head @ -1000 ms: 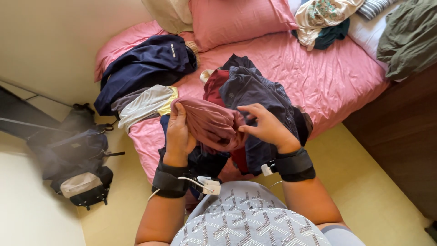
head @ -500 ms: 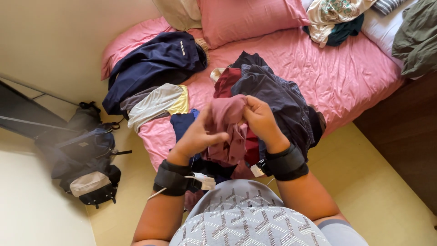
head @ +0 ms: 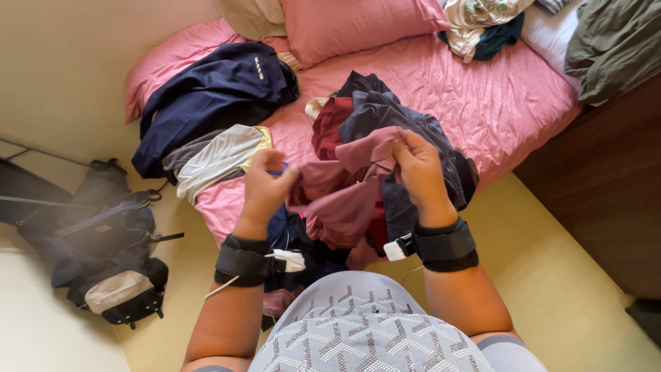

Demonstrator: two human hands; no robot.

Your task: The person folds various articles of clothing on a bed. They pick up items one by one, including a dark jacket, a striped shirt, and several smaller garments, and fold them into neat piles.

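The person stands at the foot corner of a bed covered with a pink sheet, holding a dusty-pink garment up between both hands, in the air above the bed's near edge. The left hand pinches one corner of the cloth between thumb and fingers, which are curled shut on it. The right hand grips the other upper corner, fingers closed round a bunched fold. The garment's long axis runs roughly left to right between the two hands, slightly higher at the right, and the loose middle sags down toward the person's body in soft folds. Which end is the neck or hem cannot be told.

Both wrists carry black bands, each with a small white unit clipped on and a thin white cable at the left one.

Just behind the held cloth lies a heap of clothes on the bed: a dark blue-grey garment on top and a maroon garment beside it. Further left on the sheet a navy jacket is spread out, with a pale grey-white garment touching its lower edge. A pink pillow lies at the head of the bed, near a patterned bundle of cloth and an olive-green garment at the far right.

On the yellowish floor at the left, beside the bed, sits a dark backpack with a light grey pocket.
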